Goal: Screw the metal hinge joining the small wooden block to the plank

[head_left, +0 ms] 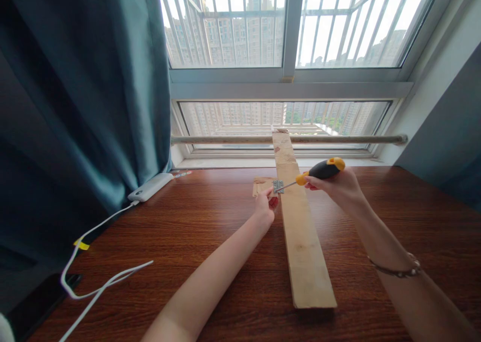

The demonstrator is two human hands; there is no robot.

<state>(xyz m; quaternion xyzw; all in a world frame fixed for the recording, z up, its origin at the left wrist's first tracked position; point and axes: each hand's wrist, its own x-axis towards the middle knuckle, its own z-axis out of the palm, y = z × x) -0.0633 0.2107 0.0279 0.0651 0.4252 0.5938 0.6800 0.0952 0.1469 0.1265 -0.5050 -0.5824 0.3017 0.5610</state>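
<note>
A small metal hinge [278, 186] lies across the joint between a short wooden piece [259, 186] and a long wooden board [306, 242]. Thumb and finger of my left hand [266, 204] are pinched together at the hinge's lower left edge; whatever is between them is too small to make out. My right hand [338, 184] grips a screwdriver [321, 170] with a black and yellow handle, held at a slant. The screwdriver's thin shaft points left and down, its tip at the hinge beside my left fingertips.
The brown wooden table [210, 222] carries a white power strip [152, 187] at the left, with a white cable [101, 217] trailing forward. Behind the table, a horizontal rail [225, 139] runs before the window, with the board's far end by it. A blue curtain [124, 81] hangs left.
</note>
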